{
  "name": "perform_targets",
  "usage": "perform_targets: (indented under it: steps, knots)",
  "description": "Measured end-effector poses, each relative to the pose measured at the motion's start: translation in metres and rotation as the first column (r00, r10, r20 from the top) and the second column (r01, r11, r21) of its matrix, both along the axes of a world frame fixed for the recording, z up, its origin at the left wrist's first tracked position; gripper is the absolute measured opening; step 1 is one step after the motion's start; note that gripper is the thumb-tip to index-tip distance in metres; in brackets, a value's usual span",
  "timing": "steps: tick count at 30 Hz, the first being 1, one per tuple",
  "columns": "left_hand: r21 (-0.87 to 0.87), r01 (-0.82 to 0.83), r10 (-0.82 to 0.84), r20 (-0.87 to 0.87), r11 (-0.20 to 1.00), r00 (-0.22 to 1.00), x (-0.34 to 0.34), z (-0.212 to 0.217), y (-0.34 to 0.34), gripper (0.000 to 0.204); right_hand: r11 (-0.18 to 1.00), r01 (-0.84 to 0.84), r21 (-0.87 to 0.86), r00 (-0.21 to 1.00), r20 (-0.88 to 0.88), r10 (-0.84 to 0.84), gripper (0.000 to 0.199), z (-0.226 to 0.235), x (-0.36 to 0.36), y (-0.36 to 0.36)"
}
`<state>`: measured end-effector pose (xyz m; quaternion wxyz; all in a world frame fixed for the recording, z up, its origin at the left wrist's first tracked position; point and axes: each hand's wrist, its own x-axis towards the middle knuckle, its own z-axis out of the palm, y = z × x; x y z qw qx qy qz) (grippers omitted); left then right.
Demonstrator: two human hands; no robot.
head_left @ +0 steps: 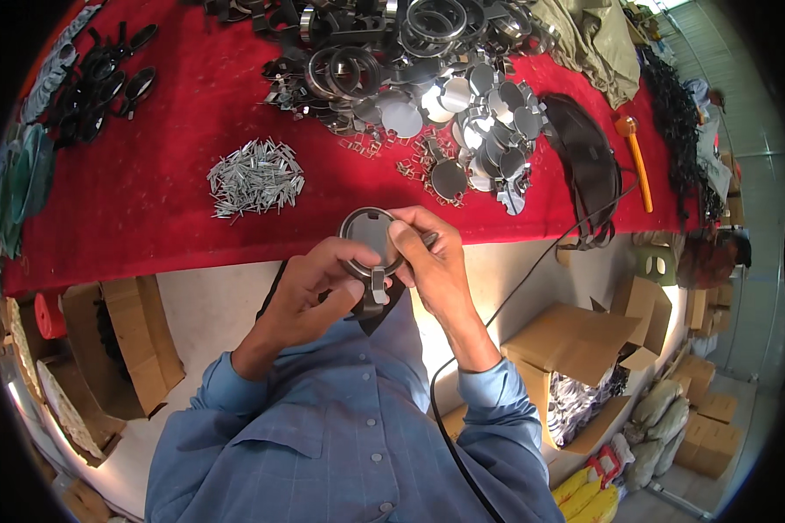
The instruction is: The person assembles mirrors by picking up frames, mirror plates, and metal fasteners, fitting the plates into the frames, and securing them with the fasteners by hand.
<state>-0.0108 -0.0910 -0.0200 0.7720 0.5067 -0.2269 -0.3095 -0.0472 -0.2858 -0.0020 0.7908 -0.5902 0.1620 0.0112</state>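
A round metal lid-like part (371, 232) with a dark rim and a small tab at its lower edge is held up at the table's front edge. My left hand (303, 296) grips its lower left side, fingers bent near the tab. Around its right side closes my right hand (436, 261), the thumb pressed on the disc's face. What lies beneath the part is mostly hidden by my fingers. Beyond my hands, a pile of small silver pins (255, 178) rests on the red cloth (174, 235).
Shiny discs (401, 118) and dark rings (344, 73) are heaped at the back. Black handled parts (105, 87) lie far left. To the right are a black pouch (583, 144) and an orange-handled hammer (638, 161). A cable (532, 266) hangs beside me; cardboard boxes (576, 344) stand below.
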Motion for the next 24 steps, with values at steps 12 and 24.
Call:
perform_targets:
  steps: [12,24]
  knots:
    - [-0.107,-0.154,0.147,-0.068,0.982,0.987,0.029,-0.024,0.016,0.028,0.25,0.072,-0.966,0.975,0.12,0.184,0.032,-0.016,0.07,-0.001]
    - [-0.164,-0.223,0.214,-0.071,0.961,0.974,0.035,-0.036,0.016,0.024,0.306,0.121,-0.944,0.978,0.167,0.128,0.019,-0.01,0.071,-0.007]
